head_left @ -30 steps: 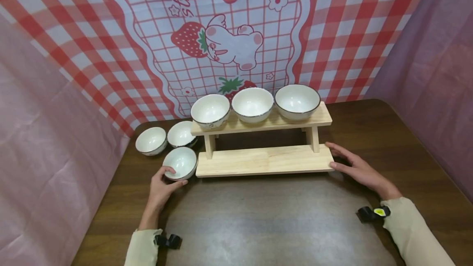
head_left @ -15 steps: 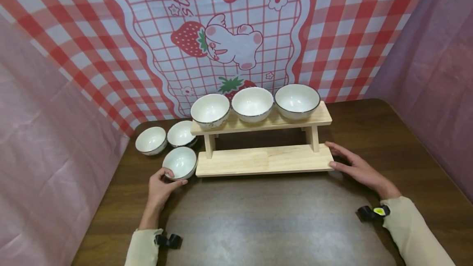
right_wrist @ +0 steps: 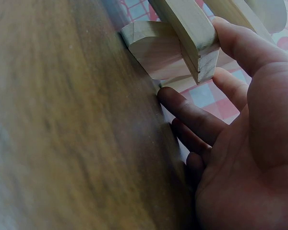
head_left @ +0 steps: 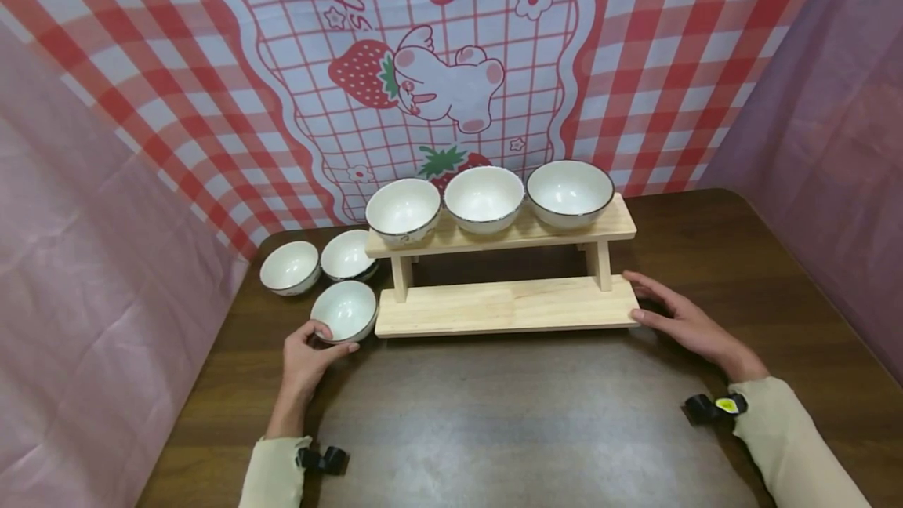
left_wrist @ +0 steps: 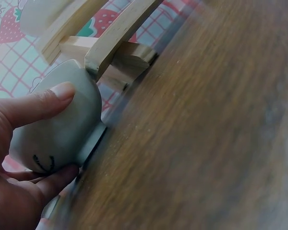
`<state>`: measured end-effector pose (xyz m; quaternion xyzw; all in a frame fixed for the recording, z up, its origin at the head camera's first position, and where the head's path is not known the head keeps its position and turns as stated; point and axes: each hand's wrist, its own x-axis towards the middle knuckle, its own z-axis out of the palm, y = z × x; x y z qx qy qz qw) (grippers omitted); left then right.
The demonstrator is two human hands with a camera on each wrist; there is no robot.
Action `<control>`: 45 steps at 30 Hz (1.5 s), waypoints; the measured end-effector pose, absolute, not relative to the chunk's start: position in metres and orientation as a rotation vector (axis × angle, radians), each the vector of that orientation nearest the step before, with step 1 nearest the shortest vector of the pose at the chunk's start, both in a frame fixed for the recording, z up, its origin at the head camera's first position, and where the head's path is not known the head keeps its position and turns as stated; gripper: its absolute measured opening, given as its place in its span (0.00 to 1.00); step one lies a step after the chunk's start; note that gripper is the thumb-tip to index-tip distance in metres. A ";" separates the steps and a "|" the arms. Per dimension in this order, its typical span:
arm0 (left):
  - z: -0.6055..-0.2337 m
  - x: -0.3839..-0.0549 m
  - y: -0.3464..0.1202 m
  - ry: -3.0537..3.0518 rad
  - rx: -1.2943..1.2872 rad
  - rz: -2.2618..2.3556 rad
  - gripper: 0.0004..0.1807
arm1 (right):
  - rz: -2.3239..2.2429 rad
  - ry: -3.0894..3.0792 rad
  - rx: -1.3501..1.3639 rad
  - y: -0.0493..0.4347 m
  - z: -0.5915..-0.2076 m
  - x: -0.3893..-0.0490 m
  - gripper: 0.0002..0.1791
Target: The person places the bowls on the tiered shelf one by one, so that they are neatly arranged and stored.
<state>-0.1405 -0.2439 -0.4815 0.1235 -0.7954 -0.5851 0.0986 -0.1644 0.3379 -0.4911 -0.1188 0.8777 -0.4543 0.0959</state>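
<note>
My left hand [head_left: 303, 355] grips a small white bowl [head_left: 346, 308] standing just left of a two-tier wooden shelf [head_left: 504, 308]. In the left wrist view the thumb [left_wrist: 65, 91] lies on the outer wall of the bowl, and fingers reach low around its other side near the foot. The bowl is upright with its base at the table. At the shelf's other end, my right hand [head_left: 687, 328] holds the end of the lower board, thumb at the front corner and a finger at the back. Three white bowls [head_left: 483, 198] stand in a row on the top board.
Two more white bowls, one at the far left [head_left: 289, 266] and one beside the shelf [head_left: 348, 255], stand behind the held bowl. The brown wooden table [head_left: 522, 422] ends at a strawberry-print checked cloth [head_left: 451, 92]. Pink cloth hangs on both sides.
The left hand has shifted very slightly left on the bowl's rim. The right hand, shelf and bowls keep their places.
</note>
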 end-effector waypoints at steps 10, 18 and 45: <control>-0.470 -0.138 -0.244 -2.244 0.337 -1.757 0.24 | -1.336 2.621 -0.365 0.338 -0.490 -0.163 0.36; -0.457 -0.134 -0.246 -2.200 0.325 -1.788 0.26 | -1.301 2.647 -0.375 0.338 -0.491 -0.163 0.35; -0.416 -0.118 -0.221 -2.377 0.220 -1.747 0.26 | -1.306 2.650 -0.383 0.337 -0.491 -0.164 0.35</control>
